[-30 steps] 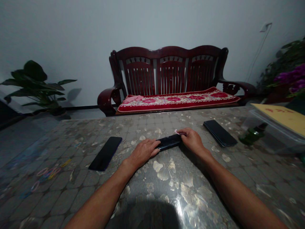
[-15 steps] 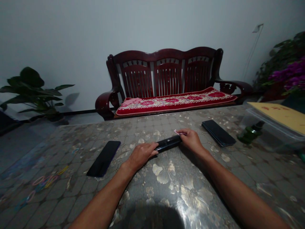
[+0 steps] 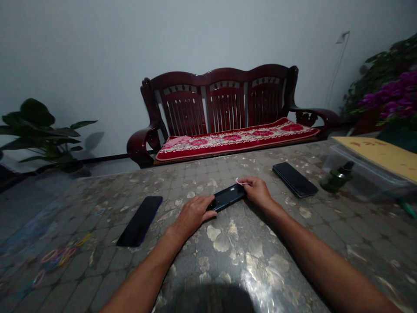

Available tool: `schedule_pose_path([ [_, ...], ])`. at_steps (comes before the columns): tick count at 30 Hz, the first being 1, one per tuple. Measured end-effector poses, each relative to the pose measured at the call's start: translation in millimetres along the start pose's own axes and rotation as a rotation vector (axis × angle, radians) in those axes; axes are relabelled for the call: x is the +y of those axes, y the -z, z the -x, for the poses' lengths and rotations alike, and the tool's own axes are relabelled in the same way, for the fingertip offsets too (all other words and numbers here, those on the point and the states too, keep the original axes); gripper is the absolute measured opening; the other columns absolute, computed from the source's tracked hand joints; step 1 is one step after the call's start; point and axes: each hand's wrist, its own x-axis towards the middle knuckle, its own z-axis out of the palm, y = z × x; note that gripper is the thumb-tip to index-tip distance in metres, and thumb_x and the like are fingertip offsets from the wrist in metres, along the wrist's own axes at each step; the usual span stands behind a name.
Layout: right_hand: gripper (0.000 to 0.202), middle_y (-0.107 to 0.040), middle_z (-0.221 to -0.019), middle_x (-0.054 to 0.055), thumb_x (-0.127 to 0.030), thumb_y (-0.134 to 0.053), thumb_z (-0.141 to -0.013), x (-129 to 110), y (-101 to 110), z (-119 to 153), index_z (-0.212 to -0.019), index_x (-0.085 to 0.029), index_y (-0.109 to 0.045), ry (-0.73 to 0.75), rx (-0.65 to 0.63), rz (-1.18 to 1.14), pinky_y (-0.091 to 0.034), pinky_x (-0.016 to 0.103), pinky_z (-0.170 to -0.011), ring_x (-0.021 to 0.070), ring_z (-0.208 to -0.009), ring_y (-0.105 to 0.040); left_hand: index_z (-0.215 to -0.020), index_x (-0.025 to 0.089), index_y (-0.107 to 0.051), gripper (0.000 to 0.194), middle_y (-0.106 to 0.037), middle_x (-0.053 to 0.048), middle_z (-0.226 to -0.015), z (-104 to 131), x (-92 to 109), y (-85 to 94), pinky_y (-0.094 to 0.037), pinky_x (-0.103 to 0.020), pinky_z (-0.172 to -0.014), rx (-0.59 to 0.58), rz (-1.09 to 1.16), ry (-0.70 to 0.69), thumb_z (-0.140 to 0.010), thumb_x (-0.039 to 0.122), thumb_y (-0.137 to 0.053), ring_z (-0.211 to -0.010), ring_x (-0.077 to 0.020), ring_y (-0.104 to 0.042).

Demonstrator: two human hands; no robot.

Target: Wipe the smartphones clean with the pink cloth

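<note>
A dark mobile phone point(image 3: 229, 198) is held at a slant above the middle of the table, its two ends between my hands. My left hand point(image 3: 193, 211) grips the near left end, thumb below and fingers over the top. At the far right end my right hand point(image 3: 259, 191) is closed in a pinch on a small pale pink strip point(image 3: 239, 181), which lies against the phone's corner. Whether that strip is cloth or a band I cannot tell. Another dark phone point(image 3: 140, 221) lies flat to the left of my left hand.
Dark stacked phones point(image 3: 295, 178) lie right of my right hand. Beyond them stand a green spray bottle point(image 3: 336, 177) and a clear plastic box point(image 3: 365, 174) under a yellow sheet point(image 3: 379, 154). Coloured bands point(image 3: 61, 255) are scattered at left. A wooden bench point(image 3: 224, 104) stands behind the table point(image 3: 224, 261).
The phone in my hands has tilted, so more of its broad face shows. Both hands keep their hold. The whole view has shifted slightly.
</note>
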Motion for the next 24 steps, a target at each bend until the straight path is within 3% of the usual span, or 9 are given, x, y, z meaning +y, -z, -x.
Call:
schedule_pose_path([
  [6, 0.034, -0.079, -0.099, 0.005, -0.008, -0.054, -0.078, 1, -3, -3, -0.091, -0.022, -0.082, 0.016, 0.012, 0.035, -0.054, 0.035, -0.093, 0.0212, -0.094, -0.073, -0.135, 0.02, -0.059, 0.056, -0.069, -0.012, -0.13, -3, 11, 6.4, -0.053, -0.04, -0.099, -0.074, -0.011, 0.05, -0.086, 0.037, -0.078, -0.113, -0.0286, -0.065],
  [10, 0.035, -0.079, -0.099, 0.005, -0.006, -0.053, -0.079, 1, -6, -4, -0.093, -0.021, -0.082, 0.045, 0.022, 0.056, -0.053, 0.034, -0.094, 0.0205, -0.096, -0.072, -0.132, 0.021, -0.061, 0.056, -0.071, -0.009, -0.126, -5, 15, 10.4, -0.052, -0.04, -0.099, -0.078, 0.035, 0.088, -0.082, 0.035, -0.08, -0.111, -0.0289, -0.065],
  [24, 0.038, -0.078, -0.097, 0.004, -0.002, -0.053, -0.081, -7, -5, 1, -0.093, -0.024, -0.082, 0.184, 0.016, 0.145, -0.054, 0.031, -0.092, 0.0191, -0.093, -0.071, -0.126, 0.019, -0.06, 0.054, -0.071, -0.009, -0.11, -5, 27, 3.2, -0.053, -0.039, -0.094, 0.022, 0.011, 0.254, -0.075, 0.028, -0.074, -0.102, -0.0287, -0.066],
])
